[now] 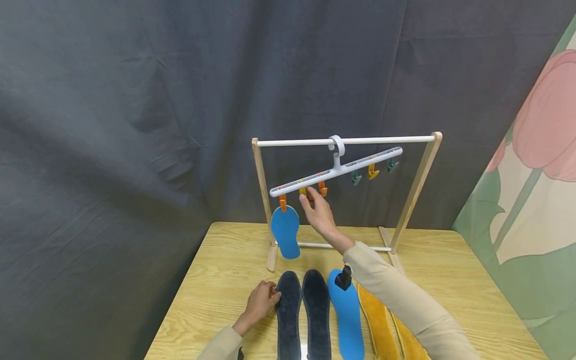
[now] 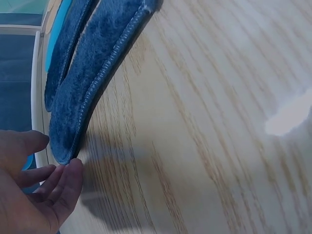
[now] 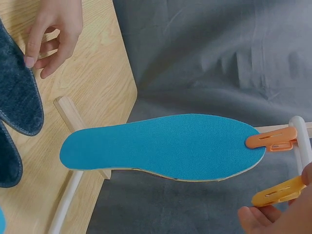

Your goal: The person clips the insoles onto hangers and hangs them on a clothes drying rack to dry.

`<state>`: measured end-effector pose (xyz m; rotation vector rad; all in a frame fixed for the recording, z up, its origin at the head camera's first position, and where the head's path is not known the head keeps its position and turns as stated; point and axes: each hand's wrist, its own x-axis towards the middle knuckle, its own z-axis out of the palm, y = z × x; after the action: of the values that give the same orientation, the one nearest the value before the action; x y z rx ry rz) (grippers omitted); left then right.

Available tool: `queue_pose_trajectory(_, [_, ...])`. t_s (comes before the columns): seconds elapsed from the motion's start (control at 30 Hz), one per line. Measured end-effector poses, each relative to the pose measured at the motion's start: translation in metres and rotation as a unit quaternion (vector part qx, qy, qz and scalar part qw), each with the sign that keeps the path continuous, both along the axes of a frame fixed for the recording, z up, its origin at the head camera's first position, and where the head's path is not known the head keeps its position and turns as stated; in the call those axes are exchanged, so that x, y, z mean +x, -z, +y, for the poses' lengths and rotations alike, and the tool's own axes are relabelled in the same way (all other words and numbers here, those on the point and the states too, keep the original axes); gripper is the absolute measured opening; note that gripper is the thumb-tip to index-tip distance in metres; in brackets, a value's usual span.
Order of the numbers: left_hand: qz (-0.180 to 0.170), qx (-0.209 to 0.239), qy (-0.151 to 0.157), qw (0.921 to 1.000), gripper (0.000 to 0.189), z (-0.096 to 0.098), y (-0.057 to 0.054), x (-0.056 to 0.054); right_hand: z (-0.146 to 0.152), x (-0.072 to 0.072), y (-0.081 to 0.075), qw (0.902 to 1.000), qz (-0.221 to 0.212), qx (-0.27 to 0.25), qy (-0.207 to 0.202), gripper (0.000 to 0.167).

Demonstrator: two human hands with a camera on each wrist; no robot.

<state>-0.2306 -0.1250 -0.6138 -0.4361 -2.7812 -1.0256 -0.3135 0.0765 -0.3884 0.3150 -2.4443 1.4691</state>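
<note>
A white clip hanger (image 1: 335, 172) hangs tilted, left end low. From its leftmost orange clip (image 3: 273, 139) a blue insole (image 3: 165, 146) hangs by one end. My right hand (image 1: 319, 212) is raised to the hanger and pinches the yellow clip (image 3: 278, 191) beside that orange one; nothing shows in the clip's mouth. Down on the table, my left hand (image 1: 262, 301) touches the end of the leftmost dark fuzzy insole (image 2: 97, 63), fingertips at its edge and fingers loosely bent. A second dark insole (image 1: 316, 310) lies alongside it.
Right of the dark insoles lie another blue insole (image 1: 346, 315) and two orange-yellow insoles (image 1: 380, 322), partly under my right sleeve. A rack of wooden legs (image 1: 416, 192) and a white rod (image 1: 387, 140) carries the hanger. Other clips (image 1: 372, 171) hang along the hanger.
</note>
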Motion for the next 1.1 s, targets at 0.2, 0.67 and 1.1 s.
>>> queue_pose_trajectory(0.2, [-0.005, 0.002, 0.017, 0.9998, 0.028, 0.002, 0.002, -0.001, 0.002, 0.000, 0.000, 1.0000, 0.003, -0.006, -0.001, 0.046])
queue_pose_trajectory(0.67, [-0.037, -0.020, 0.000, 0.9991, 0.041, 0.007, 0.002, -0.004, 0.005, -0.001, 0.002, 0.9998, 0.004, -0.020, -0.005, 0.043])
queue_pose_trajectory(1.1, [-0.056, -0.035, -0.039, 0.9970, 0.033, 0.013, 0.000, -0.005, 0.008, 0.002, 0.000, 0.9999, 0.008, -0.011, -0.004, 0.044])
